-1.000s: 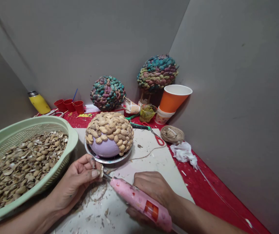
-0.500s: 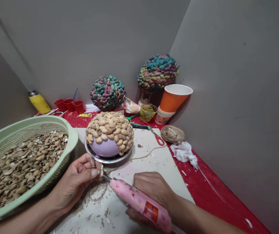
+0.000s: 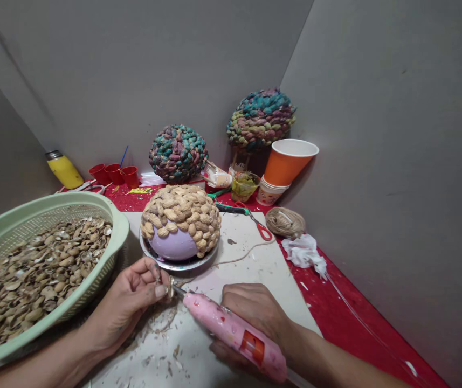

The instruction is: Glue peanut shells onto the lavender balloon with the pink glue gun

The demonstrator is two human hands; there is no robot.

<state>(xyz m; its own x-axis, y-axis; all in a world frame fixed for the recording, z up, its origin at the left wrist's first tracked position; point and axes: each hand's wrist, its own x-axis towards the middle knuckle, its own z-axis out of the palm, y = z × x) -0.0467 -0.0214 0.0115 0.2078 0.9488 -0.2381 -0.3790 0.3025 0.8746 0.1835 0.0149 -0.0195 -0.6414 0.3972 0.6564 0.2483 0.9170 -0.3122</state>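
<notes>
Between thumb and fingers my left hand [image 3: 133, 302] pinches a peanut shell [image 3: 171, 287], its inner side turned toward the nozzle. Wrapped round a pink hot glue gun [image 3: 231, 334], my right hand [image 3: 255, 312] keeps the metal tip at the shell; whether they touch I cannot tell. Just beyond, a purple balloon [image 3: 173, 242] rests in a metal bowl [image 3: 176, 265]. Peanut shells [image 3: 184, 207] cover its top and right side, while a patch at the front left is bare purple.
A green basket [image 3: 119, 226] of shells stands left. Scissors [image 3: 263, 231], twine [image 3: 285, 222] and a white plastic bag [image 3: 305, 251] lie right of the bowl. Behind are painted shell balls [image 3: 178, 153], red cups [image 3: 129, 176], an orange cup [image 3: 289, 164] and a yellow bottle [image 3: 64, 170].
The shell in my left hand has turned slightly and shifted a little right. The glue gun has moved very slightly right and down. Both hands keep their hold.
</notes>
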